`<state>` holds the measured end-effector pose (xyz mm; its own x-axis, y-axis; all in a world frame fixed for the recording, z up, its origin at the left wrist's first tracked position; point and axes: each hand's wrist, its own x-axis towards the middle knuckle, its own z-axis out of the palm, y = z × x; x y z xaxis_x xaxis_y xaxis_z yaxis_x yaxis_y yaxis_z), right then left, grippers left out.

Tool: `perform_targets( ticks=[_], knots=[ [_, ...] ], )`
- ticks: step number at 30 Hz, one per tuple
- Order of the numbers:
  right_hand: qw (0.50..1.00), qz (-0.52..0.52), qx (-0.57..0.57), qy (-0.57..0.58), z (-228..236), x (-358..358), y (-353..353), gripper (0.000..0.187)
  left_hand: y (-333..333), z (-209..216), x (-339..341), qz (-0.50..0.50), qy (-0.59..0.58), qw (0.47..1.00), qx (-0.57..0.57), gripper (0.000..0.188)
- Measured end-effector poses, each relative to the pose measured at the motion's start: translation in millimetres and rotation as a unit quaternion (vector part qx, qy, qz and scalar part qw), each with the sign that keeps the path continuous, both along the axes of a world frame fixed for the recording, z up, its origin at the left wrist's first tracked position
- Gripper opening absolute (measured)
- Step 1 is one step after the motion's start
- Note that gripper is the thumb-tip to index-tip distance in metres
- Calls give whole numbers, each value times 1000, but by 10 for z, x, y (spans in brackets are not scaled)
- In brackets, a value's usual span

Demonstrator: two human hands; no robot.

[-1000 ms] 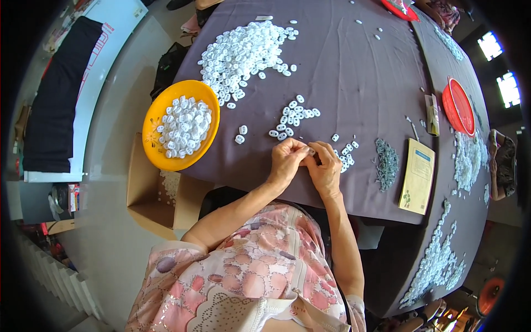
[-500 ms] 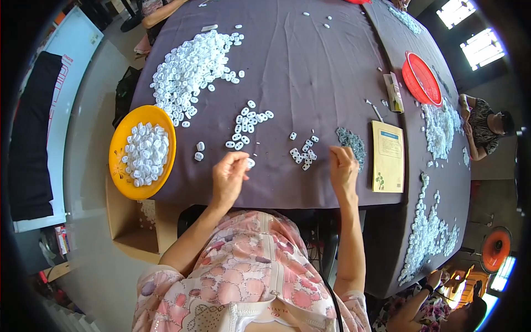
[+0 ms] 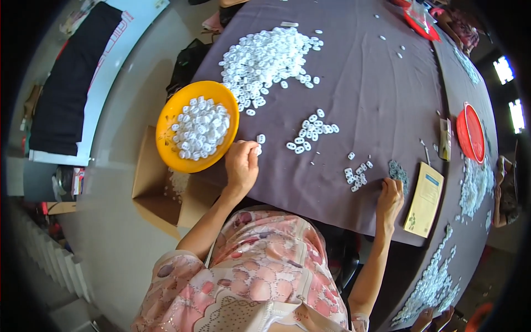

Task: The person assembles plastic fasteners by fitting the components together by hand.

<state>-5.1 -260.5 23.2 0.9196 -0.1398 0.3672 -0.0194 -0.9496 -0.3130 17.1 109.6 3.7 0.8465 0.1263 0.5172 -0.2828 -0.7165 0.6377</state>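
Beside the yellow bowl (image 3: 232,133), my left hand (image 3: 241,169) is closed, with a small white oval piece (image 3: 258,150) at its fingertips, partly hidden. Just beyond lies another white oval piece (image 3: 261,138). A small cluster of white two-holed pieces (image 3: 312,131) lies on the table further right. My right hand (image 3: 390,199) is closed, its fingertips pinched by the edge of a grey-green heap of tiny bits (image 3: 398,172). Whatever those fingers hold is too small to make out. To their left sits a smaller group of white pieces (image 3: 355,178).
A large heap of white pieces (image 3: 263,58) lies at the far left. A yellow booklet (image 3: 425,202) rests right of my right hand. Red baskets (image 3: 470,133) and pale heaps (image 3: 428,296) line the adjoining table. A cardboard box (image 3: 148,191) stands below the bowl; other people sit around.
My left hand has moved left with the white piece, toward the bowl and the two loose pieces. My right hand stays by the grey-green heap. The whole view has shifted and turned.
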Motion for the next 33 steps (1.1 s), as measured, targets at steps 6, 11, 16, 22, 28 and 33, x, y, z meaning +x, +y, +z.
perform_targets(
  ticks=[6,11,16,22,28,33],
  knots=[
    [999,-1,-26,23,-25,36,36,3,-21,60,30,11,26,996,79,16],
    [1000,8,-15,21,25,17,58,4,-93,142,138,17,32,989,147,23],
    [1000,-7,-11,17,42,-1,64,3,-57,64,174,7,40,987,157,17],
    [998,-9,-16,57,10,5,18,7,-148,122,105,43,36,978,199,21],
    [997,26,53,55,69,-11,2,16,-550,299,63,-33,30,981,187,21],
    [993,43,106,34,94,-38,19,19,-1034,303,70,-165,20,979,114,17]
  ],
)
